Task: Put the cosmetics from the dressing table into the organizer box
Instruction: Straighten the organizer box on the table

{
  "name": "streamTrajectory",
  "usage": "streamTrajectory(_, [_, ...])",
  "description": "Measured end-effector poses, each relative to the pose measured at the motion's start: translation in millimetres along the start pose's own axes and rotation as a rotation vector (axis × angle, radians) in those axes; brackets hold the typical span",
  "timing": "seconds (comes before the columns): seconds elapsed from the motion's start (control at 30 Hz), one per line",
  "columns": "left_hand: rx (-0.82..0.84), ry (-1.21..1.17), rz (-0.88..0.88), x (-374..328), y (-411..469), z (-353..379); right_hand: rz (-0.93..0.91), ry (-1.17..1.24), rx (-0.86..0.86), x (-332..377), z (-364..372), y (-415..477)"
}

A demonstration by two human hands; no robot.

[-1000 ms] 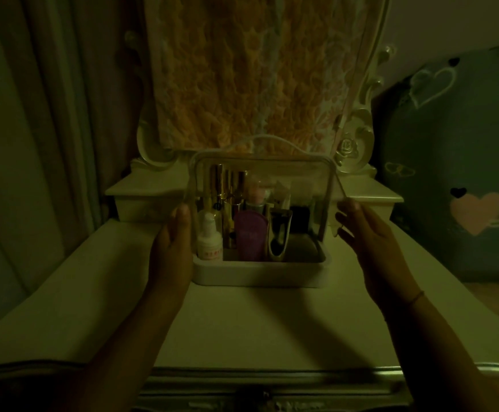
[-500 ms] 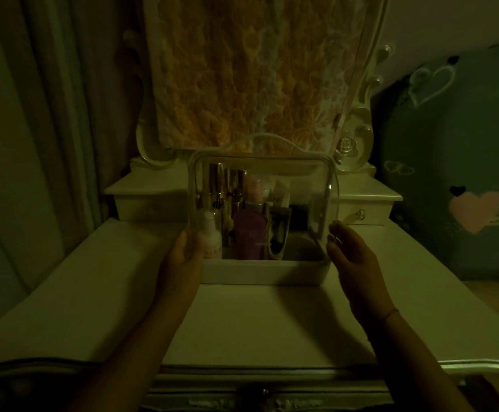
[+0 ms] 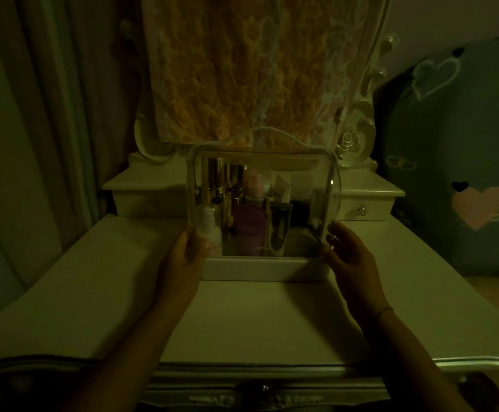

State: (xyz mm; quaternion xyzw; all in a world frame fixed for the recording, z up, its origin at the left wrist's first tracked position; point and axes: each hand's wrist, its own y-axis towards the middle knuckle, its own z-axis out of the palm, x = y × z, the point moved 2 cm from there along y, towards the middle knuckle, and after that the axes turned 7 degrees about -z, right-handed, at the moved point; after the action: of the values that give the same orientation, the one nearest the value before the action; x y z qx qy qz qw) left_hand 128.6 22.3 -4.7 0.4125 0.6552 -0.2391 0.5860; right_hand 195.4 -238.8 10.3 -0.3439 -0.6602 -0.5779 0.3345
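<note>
Organizer box (image 3: pixel 260 269) stands on table (image 3: pixel 257 322), 12 o'clock from person. Cosmetics (image 3: pixel 251 227) upright inside, behind clear lid (image 3: pixel 301 179). Left hand (image 3: pixel 180 263) at box's 9 o'clock, grip pinching lid's lower edge. Right hand (image 3: pixel 351 260) at 3 o'clock, fingertips at lid edge; grip state cannot tell. Judgement: lid thin, stiff, slick, light, likely crack-prone; loaded box top-heavy. Take hold low, both side edges.

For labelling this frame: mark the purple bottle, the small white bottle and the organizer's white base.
purple bottle (image 3: pixel 251 230), head view, middle of its body.
small white bottle (image 3: pixel 212 233), head view, its body below the cap.
white base (image 3: pixel 260 269), head view, middle of its front wall.
</note>
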Motion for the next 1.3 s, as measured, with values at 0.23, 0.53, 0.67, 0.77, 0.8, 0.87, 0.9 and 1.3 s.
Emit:
streamTrajectory(0.23, [0.026, -0.003, 0.009, 1, -1, 0, 0.124, 0.064, 0.067, -5, -2, 1])
streamTrajectory(0.53, [0.054, -0.008, -0.001, 5, 1, -1, 0.231, 0.069, 0.153, -8, -10, 7])
streamTrajectory(0.67, [0.052, -0.009, 0.026, 6, 2, -1, 0.235, 0.079, 0.148, -10, -10, 8])
streamTrajectory(0.77, [0.069, -0.030, 0.001, 8, 4, -2, 0.228, 0.079, 0.161, -11, -10, 9])
streamTrajectory(0.8, [0.075, -0.039, 0.000, 8, 5, -2, 0.228, 0.082, 0.163, -12, -9, 9])
streamTrajectory(0.87, [0.078, -0.048, 0.008, 9, 6, -3, 0.225, 0.081, 0.170, -13, -8, 9])
streamTrajectory(0.9, [0.074, -0.046, 0.012, 10, 7, -5, 0.222, 0.075, 0.175, -13, -7, 9])
streamTrajectory(1.3, [0.073, -0.027, -0.004, 29, 30, -31, 0.254, 0.065, 0.222, -21, 20, 16])
